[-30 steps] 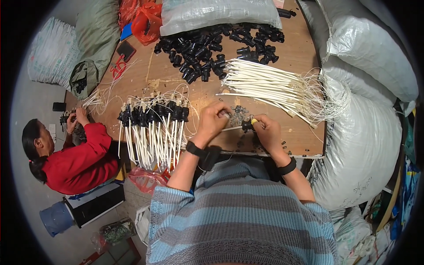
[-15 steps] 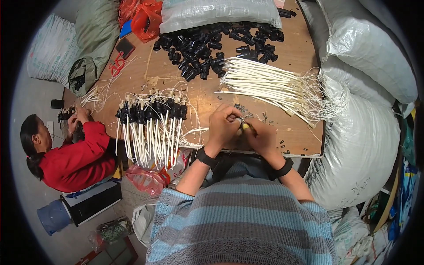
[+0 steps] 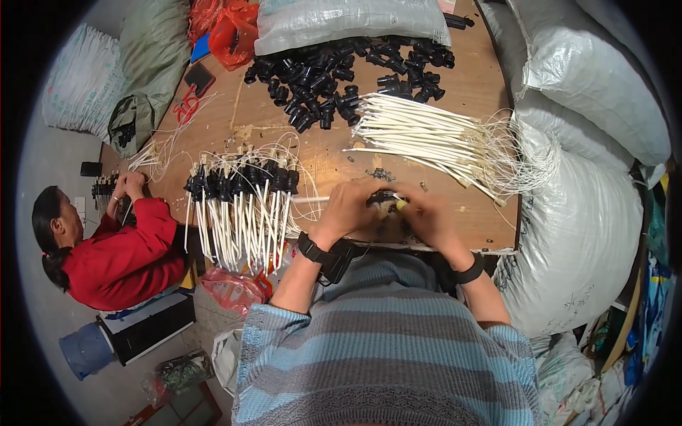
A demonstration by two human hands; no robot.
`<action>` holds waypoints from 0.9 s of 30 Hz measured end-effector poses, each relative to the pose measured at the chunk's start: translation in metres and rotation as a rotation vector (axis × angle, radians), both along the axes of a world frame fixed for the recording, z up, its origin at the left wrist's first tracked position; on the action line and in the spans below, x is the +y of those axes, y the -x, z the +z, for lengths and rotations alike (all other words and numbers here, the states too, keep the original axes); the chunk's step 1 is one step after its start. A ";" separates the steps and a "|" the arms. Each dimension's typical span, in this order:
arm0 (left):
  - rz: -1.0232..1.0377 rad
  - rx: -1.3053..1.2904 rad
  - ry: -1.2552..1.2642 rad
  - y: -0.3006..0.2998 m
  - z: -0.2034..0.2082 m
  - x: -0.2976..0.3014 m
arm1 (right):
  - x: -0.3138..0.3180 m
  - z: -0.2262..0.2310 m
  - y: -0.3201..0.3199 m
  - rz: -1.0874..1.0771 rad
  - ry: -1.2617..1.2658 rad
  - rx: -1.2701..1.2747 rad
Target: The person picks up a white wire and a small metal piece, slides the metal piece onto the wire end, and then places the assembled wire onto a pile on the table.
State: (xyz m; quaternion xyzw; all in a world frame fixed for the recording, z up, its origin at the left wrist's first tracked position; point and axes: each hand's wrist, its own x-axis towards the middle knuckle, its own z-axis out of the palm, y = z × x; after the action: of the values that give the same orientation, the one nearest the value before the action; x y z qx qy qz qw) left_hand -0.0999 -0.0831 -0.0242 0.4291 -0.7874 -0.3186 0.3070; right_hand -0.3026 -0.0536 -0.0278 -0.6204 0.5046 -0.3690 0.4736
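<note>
My left hand (image 3: 348,209) is curled closed at the near table edge, its knuckles up. A white tube (image 3: 311,201) runs leftward from it; whether it is gripped or lies on the table is unclear. Beside it, my right hand (image 3: 432,215) is closed around a small yellow piece (image 3: 401,205), whose kind I cannot make out. Something dark shows between the two hands, mostly covered by fingers. Small grey metal bits (image 3: 382,174) lie just beyond them. To the left is a bunch of black sockets (image 3: 241,174) with white tubes (image 3: 234,227) hanging over the edge.
Loose black sockets (image 3: 305,89) are heaped under a white sack (image 3: 355,25). A bundle of white tubes with wires (image 3: 426,135) lies at right. Stuffed sacks (image 3: 579,241) stand beside the wooden table (image 3: 270,121). A co-worker in a red top (image 3: 124,252) works at left, near red scissors (image 3: 187,105).
My left hand has shifted left and its wrist has turned, showing a dark box on the strap. The right hand has moved slightly right. The white tube beside the left hand shows more plainly.
</note>
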 end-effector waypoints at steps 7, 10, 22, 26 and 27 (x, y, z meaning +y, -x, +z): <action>0.124 -0.037 -0.129 0.004 -0.001 0.008 | -0.001 0.002 0.001 0.205 0.531 0.690; 0.130 -0.071 -0.169 0.003 -0.005 0.006 | -0.011 -0.002 -0.002 0.185 0.541 0.566; 0.090 -0.124 0.134 0.004 0.002 0.019 | -0.055 0.050 -0.008 0.546 0.042 0.496; 0.095 -0.167 0.103 0.005 -0.003 0.028 | -0.055 0.032 -0.012 0.535 -0.267 0.342; 0.101 -0.204 0.064 0.004 -0.002 0.029 | -0.051 0.021 -0.011 0.467 -0.309 0.230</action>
State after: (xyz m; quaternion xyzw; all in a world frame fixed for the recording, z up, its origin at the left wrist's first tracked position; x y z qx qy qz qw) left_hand -0.1042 -0.0544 -0.0260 0.4882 -0.8019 -0.2321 0.2546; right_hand -0.2912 -0.1042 -0.0071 -0.6780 0.4486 -0.0965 0.5743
